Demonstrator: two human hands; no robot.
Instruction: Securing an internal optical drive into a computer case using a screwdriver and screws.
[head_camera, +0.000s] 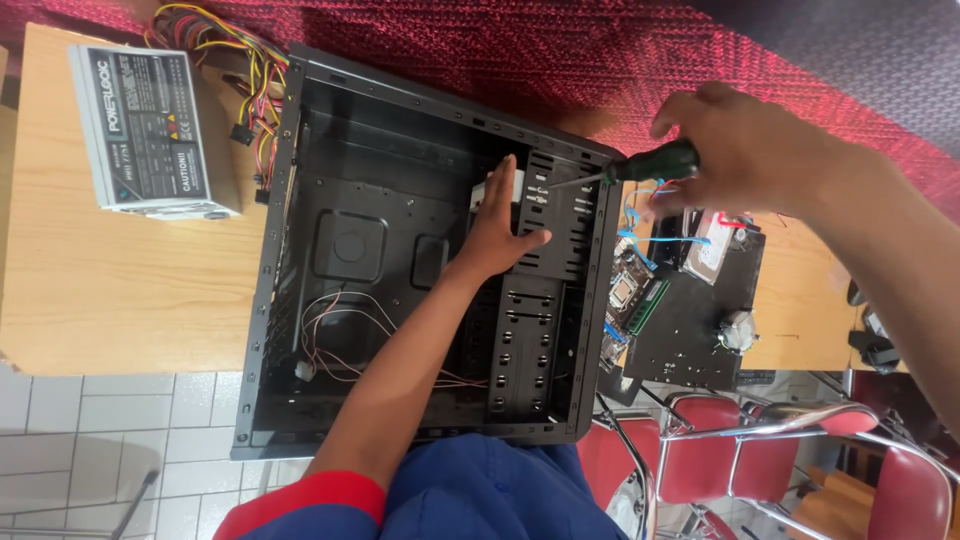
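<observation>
An open black computer case (300, 300) lies on its side on a wooden table (120, 290). My left hand (500, 225) reaches inside it and presses flat against the drive cage (545, 290), fingers touching a pale drive part (488, 190). My right hand (740, 150) grips a green-handled screwdriver (655, 162); its shaft points at the side of the drive cage near the case's upper right edge.
A grey power supply (150, 130) with a bundle of coloured cables (240, 70) sits at the table's left. Right of the case are a motherboard (640, 300), a hard drive (715, 250) and a black panel (700, 330). Red chairs (760, 450) stand below; a red carpet (560, 50) lies beyond.
</observation>
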